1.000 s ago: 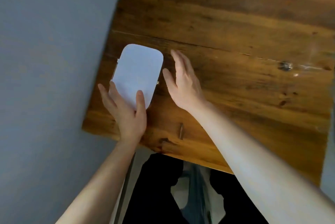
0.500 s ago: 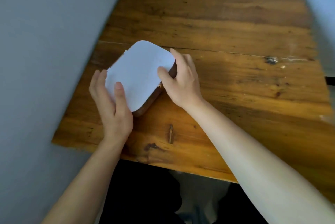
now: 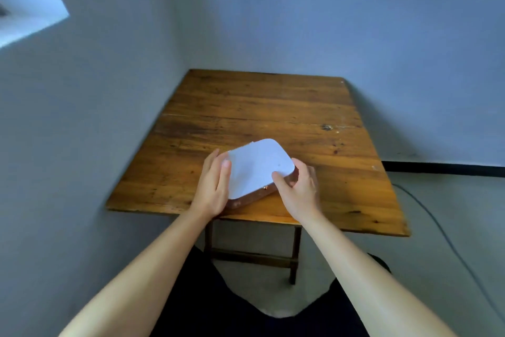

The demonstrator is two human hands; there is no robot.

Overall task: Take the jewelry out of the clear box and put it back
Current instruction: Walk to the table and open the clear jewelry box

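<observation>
A flat box [image 3: 257, 167] with a white rounded lid and see-through sides lies near the front edge of the wooden table [image 3: 259, 107]. A small gold clasp shows on its near side. My left hand [image 3: 214, 186] grips the box's left edge, thumb on the lid. My right hand [image 3: 299, 189] holds its right front corner, thumb on the lid and fingers curled around the side. The lid is down. No jewelry can be seen; the lid hides the inside.
The table stands in a room corner, with grey walls close on its left and behind it. A dark cable [image 3: 437, 224] runs across the floor to the right. My dark-clothed legs [image 3: 218, 295] are below the table's front edge.
The box has slid from the table's left side toward the front middle and turned. Both hands went from resting beside it to gripping its edges. The camera has tilted up and back.
</observation>
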